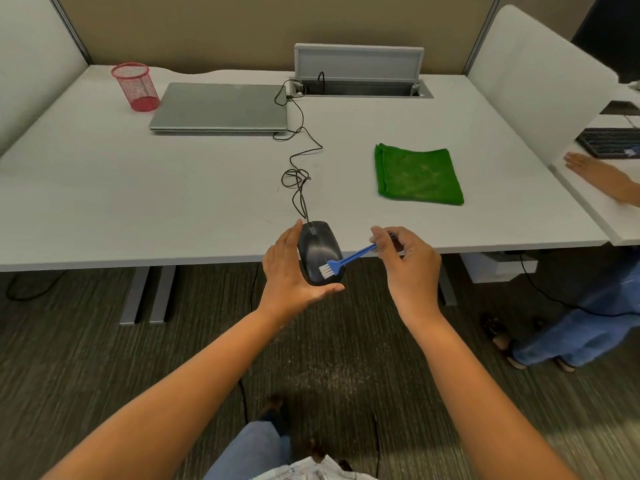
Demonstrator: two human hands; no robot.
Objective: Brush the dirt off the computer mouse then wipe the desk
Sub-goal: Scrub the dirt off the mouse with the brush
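My left hand (289, 271) holds a black wired computer mouse (317, 249) at the front edge of the white desk (145, 202), thumb under its near end and fingers along its left side. My right hand (407, 258) pinches the handle of a small blue brush (353, 256). The brush's white bristles rest on the mouse's near right part. The mouse's cable (298, 161) runs in loops across the desk to the back. A folded green cloth (417, 174) lies flat on the desk, to the right of the cable and beyond my right hand.
A closed grey laptop (221, 107) and a red mesh pen cup (135, 86) stand at the back left. A cable box (358, 72) with its lid raised is at the back centre. Another person's hand (595, 174) rests on the neighbouring desk at right, their legs (571, 334) beside it.
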